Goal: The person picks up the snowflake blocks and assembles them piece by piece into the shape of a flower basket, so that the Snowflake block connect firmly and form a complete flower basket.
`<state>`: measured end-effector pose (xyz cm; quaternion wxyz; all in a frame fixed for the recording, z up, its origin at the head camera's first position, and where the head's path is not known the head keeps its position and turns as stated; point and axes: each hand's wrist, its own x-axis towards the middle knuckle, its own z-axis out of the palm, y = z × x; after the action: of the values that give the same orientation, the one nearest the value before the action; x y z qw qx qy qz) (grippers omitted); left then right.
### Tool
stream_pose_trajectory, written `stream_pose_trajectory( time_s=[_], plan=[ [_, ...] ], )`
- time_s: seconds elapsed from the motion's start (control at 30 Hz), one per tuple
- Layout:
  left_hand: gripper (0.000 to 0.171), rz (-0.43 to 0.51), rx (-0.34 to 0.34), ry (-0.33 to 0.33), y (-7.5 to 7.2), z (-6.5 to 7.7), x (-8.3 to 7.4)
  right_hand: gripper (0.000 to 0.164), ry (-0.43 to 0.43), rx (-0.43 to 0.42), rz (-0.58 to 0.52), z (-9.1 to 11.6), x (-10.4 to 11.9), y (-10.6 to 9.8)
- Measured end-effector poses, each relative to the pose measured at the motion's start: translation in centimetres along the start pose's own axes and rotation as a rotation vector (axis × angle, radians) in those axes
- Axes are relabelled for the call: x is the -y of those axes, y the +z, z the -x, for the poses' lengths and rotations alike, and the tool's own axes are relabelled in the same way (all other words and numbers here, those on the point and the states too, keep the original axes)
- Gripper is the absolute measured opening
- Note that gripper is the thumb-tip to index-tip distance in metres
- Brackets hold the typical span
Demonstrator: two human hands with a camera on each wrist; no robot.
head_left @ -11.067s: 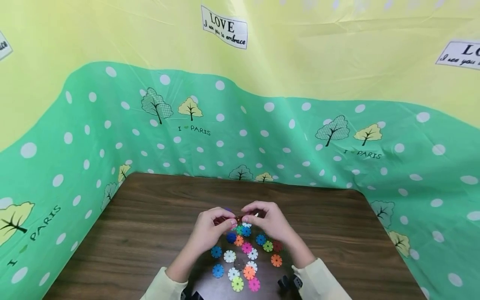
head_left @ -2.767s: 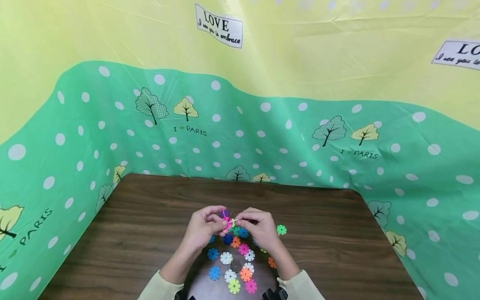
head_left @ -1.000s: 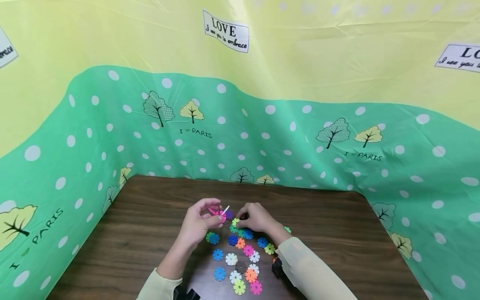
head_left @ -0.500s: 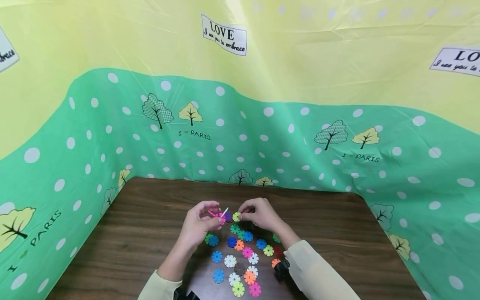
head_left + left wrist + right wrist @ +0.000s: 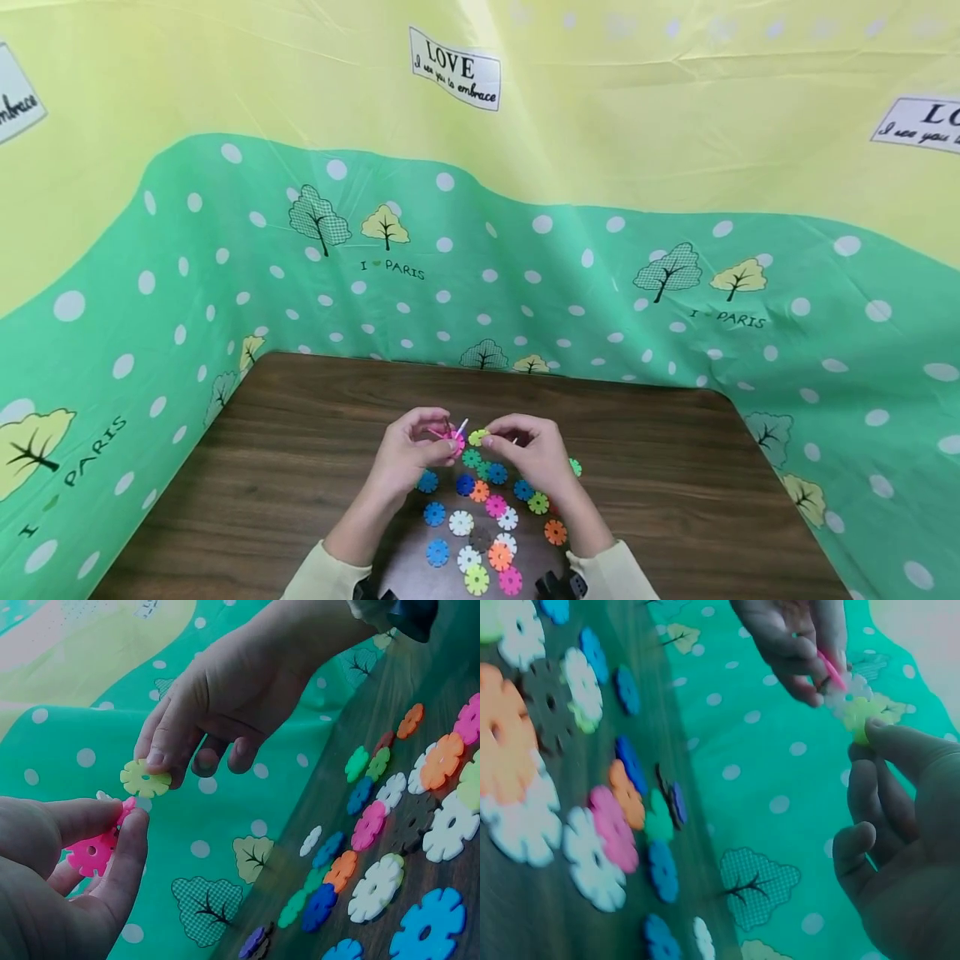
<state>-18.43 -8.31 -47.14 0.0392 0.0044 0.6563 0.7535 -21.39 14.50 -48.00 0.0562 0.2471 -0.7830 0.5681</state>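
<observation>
Yellow disc (image 5: 138,781) sits pinched between right-hand fingers (image 5: 157,750).

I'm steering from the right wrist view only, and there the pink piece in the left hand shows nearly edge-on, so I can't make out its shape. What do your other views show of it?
Observer: The left wrist view shows the left hand pinching a pink disc with a small hole in its middle.
Operator: Thanks. Is anything lying beside the right forearm, on the side toward the other arm? That spot is outside my picture.
Observer: Yes. In the head view an orange disc lies there on the table.
</observation>
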Motion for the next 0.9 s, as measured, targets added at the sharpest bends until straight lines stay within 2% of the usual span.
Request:
stream_pose_trajectory(
  time_s=[0.13,0.4,0.63,0.8,0.9],
  plan=[
    [0.041,0.007,0.013,-0.003,0.2,0.1,0.0,0.006,-0.025,-0.012,-0.026,0.5,0.0,0.4],
    [0.043,0.001,0.026,-0.017,0.3,0.2,0.0,0.005,-0.056,0.036,-0.134,0.5,-0.6,0.8],
    [0.041,-0.034,0.019,-0.023,0.5,0.5,0.0,0.006,-0.089,0.034,-0.084,0.8,-0.7,1.2],
    [0.04,-0.021,0.004,-0.019,0.8,0.6,0.1,0.009,-0.153,0.023,-0.061,0.7,-0.7,1.5],
    [0.041,-0.024,0.023,-0.007,0.9,0.5,0.1,0.009,-0.181,0.018,-0.059,0.6,-0.6,1.3]
  ],
)
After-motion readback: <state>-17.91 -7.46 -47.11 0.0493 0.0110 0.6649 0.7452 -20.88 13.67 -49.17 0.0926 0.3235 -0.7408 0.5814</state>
